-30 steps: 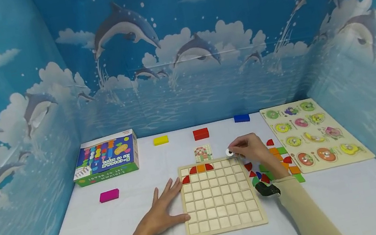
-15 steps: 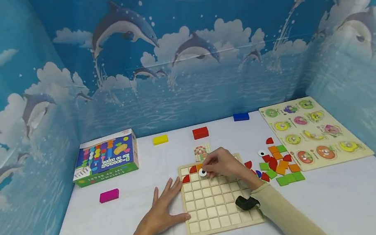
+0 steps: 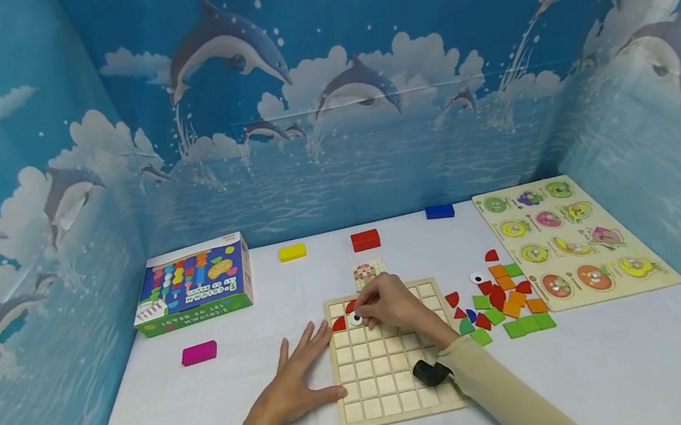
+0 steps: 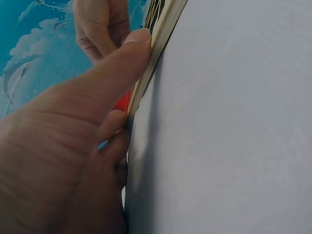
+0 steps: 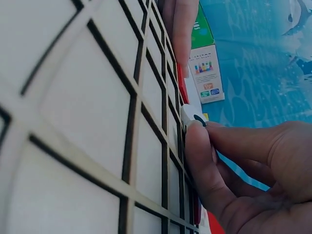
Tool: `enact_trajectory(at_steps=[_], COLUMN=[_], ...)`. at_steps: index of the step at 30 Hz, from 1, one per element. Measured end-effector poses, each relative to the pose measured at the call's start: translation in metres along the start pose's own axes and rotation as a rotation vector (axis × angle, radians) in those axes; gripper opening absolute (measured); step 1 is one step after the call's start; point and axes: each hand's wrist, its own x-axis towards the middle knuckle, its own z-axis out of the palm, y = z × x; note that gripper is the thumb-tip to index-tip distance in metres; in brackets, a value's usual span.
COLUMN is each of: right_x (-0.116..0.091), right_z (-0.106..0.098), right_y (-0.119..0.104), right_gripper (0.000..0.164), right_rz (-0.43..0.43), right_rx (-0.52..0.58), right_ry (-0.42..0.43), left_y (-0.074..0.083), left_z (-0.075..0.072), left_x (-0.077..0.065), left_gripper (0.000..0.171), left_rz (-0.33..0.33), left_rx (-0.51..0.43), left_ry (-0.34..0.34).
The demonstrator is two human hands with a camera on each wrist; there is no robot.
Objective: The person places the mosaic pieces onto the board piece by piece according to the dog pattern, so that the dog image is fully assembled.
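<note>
My right hand (image 3: 394,305) pinches a white round eye piece with a black dot (image 3: 356,321) between thumb and fingertips. In the right wrist view the eye piece (image 5: 190,114) is tilted right at the surface of the wooden grid board (image 5: 85,168). In the head view it lies over the second row, just right of a red quarter-circle piece (image 3: 338,325). Another red piece (image 3: 351,306) shows in the top row; my right hand hides the cells beside it. My left hand (image 3: 292,386) lies spread at the board's left edge, its thumb (image 4: 134,53) touching the rim.
A small pattern card (image 3: 365,273) lies behind the board. Right of it are loose green tiles (image 3: 529,324), orange tiles (image 3: 513,305), red pieces and another eye piece (image 3: 477,279). A fruit puzzle board (image 3: 572,244), a bead box (image 3: 192,284) and several coloured blocks (image 3: 365,241) stand around.
My right hand has carried the eye piece leftward from the board's top right corner to beside the red piece in the second row. My left hand has stayed at the left edge.
</note>
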Motion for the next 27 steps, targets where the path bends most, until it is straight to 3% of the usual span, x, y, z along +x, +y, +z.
enact_trajectory(at_steps=[6, 18, 27], right_x=[0.001, -0.0014, -0.0033], right_z=[0.0041, 0.0074, 0.0045], right_y=[0.0003, -0.0036, -0.0071], right_gripper=[0.009, 0.008, 0.006], right_rz=[-0.047, -0.047, -0.072], right_rx=[-0.102, -0.197, -0.225], right_ry=[0.014, 0.064, 0.044], left_y=[-0.0004, -0.0014, -0.0002], left_z=[0.001, 0.0021, 0.0023], left_x=[0.0002, 0.001, 0.0003], left_gripper=[0.103, 0.103, 0.104], left_rz=[-0.006, -0.001, -0.013], left_rx=[0.007, 0.007, 0.005], left_ry=[0.0, 0.003, 0.007])
